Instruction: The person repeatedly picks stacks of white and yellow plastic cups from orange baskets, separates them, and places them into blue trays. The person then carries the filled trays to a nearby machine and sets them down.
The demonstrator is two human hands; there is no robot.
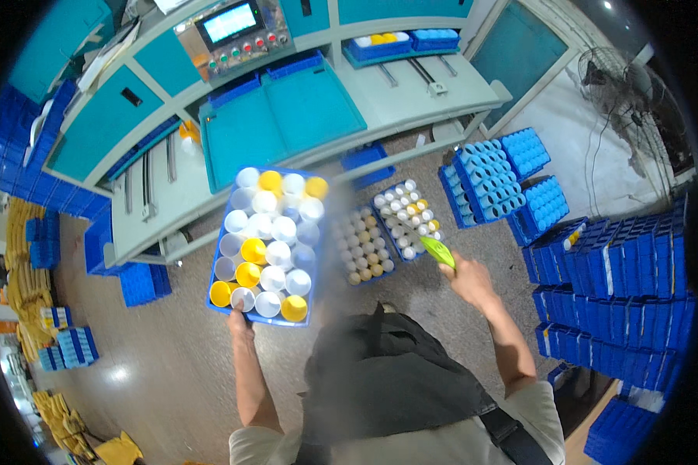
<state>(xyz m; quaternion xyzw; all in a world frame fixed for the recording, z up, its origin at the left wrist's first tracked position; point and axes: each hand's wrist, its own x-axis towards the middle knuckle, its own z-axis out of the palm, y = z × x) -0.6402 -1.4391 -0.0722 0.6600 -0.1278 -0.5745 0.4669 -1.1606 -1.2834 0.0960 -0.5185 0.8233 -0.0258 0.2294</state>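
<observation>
Left hand [241,324] pinching blue tray's [273,320] near edge, left of frame's centre: thumb pressing topside, hidden fingers presumably bearing cups' [284,229] weight. Right hand [469,280], right of centre: fingers wrapping green handle [440,253], apparently holding it clear.

"How's the left hand [241,319]?"
"Gripping, thumb [240,306] on top — left forearm [253,376] bare and stretched ahead."
"And the right hand [471,279]?"
"Curled into a closed grip — right forearm [508,337] slanting inward, also bare."

Blue rectangular tray [309,316], held aloft at left, packed with white and yellow cups [283,229], bright green-handled tool [440,252], held at right, slanting up leftward
</observation>
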